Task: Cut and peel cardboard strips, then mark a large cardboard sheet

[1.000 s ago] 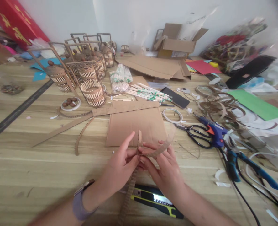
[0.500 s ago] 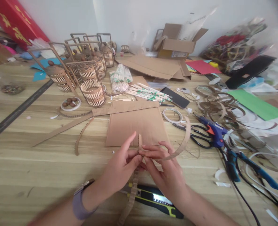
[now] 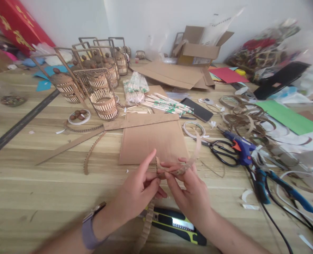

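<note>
Just at the near edge of the flat cardboard sheet (image 3: 151, 141) on the bench (image 3: 53, 197), a thin corrugated strip (image 3: 147, 224) is pinched between the person's two hands. The left hand (image 3: 140, 188) closes its thumb against curled fingers on it, index finger raised; the right hand (image 3: 189, 188), nearly closed, grips it with thumb and fingertips, and a curved end rises over its fingers. Whether all the visible lengths are one piece cannot be told. Nearer the person than the sheet, a black-and-yellow cutter (image 3: 172, 224) lies partly under the strip. Beyond the sheet, wrapped sticks (image 3: 167, 104) carry green print, too small to read; farther back, an open carton (image 3: 201, 49) bears a white label, also illegible. Far left of the sheet, a red box (image 3: 18, 24) shows blurred gold characters.
</note>
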Available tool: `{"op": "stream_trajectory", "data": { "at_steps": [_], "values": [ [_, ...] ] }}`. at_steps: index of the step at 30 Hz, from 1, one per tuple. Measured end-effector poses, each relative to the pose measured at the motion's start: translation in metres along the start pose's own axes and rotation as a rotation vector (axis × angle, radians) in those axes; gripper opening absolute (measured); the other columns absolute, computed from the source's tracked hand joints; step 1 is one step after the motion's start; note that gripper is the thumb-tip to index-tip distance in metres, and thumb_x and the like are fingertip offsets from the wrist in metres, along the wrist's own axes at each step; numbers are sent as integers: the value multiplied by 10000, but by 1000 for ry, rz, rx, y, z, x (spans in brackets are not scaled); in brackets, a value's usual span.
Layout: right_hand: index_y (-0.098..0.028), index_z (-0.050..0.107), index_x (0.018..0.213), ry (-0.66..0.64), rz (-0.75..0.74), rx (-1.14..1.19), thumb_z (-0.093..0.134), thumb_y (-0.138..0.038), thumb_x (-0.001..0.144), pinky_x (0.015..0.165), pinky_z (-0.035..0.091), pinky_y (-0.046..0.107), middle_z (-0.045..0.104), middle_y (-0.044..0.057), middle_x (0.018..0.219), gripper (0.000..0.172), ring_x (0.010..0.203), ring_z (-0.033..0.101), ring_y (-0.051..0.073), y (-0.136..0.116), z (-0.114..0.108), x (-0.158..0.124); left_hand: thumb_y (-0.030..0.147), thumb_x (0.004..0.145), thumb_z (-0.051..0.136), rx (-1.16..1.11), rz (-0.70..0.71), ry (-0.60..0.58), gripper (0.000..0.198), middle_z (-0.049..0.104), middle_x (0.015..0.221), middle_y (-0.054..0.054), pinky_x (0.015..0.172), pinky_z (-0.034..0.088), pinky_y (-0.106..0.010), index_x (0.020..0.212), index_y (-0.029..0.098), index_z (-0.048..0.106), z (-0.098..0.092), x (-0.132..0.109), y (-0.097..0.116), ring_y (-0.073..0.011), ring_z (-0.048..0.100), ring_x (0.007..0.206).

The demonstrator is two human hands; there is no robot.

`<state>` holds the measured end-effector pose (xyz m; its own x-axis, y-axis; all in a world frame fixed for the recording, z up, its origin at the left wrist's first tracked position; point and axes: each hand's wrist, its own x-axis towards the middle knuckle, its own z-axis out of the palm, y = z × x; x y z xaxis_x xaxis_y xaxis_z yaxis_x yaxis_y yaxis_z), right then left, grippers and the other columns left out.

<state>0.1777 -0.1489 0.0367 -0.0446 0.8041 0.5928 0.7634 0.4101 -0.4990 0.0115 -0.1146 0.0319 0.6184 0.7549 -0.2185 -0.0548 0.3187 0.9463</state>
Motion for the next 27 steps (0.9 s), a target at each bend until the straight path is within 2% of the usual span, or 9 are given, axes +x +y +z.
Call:
{"op": "stream_trajectory", "data": {
  "at_steps": [6, 9, 12, 18, 24, 27],
  "values": [
    [-248, 574, 1024, -14, -81, 33, 574, -153, 936, 1005, 385, 406, 770, -3, 948, 129, 948, 719, 184, 2, 6, -5, 474, 887, 655, -91, -12, 48, 865, 720, 1119, -113, 841, 556, -370, 1559, 206, 180, -2, 3, 3, -208, 691, 892],
    [-250, 572, 1061, -41, -98, 1, 582, -163, 941, 1002, 385, 407, 768, 8, 990, 149, 988, 712, 189, 3, 8, -6, 484, 874, 664, -73, -16, 58, 892, 736, 1055, -102, 811, 560, -363, 1561, 197, 172, -2, 5, 4, -213, 693, 869],
    [-252, 563, 1011, -38, -84, 22, 548, -129, 942, 1013, 387, 409, 770, 1, 972, 142, 954, 722, 181, 3, 6, -5, 452, 902, 635, -48, -19, 42, 856, 747, 971, -82, 801, 569, -379, 1567, 202, 156, -1, 4, 3, -209, 707, 814],
    [-268, 537, 935, -18, 36, 13, 521, -166, 933, 870, 493, 384, 773, -2, 888, 103, 899, 730, 209, 1, 2, -1, 425, 919, 611, 18, 3, 15, 806, 742, 1013, -88, 795, 586, -392, 1565, 231, 170, 0, 0, 1, -201, 721, 782],
    [-254, 575, 974, -15, -41, 44, 555, -146, 933, 987, 410, 401, 771, -9, 928, 118, 922, 725, 185, 0, 5, -4, 460, 906, 635, -66, -7, 33, 851, 727, 1103, -105, 826, 563, -359, 1563, 210, 157, -2, 3, 3, -194, 697, 859],
    [-248, 583, 1023, -37, -64, 21, 585, -170, 934, 1012, 377, 403, 767, 2, 966, 119, 975, 715, 190, 1, 8, -6, 472, 893, 649, -57, -6, 54, 866, 736, 1061, -100, 798, 563, -345, 1558, 190, 173, -3, 5, 4, -193, 686, 846]
  ]
}}
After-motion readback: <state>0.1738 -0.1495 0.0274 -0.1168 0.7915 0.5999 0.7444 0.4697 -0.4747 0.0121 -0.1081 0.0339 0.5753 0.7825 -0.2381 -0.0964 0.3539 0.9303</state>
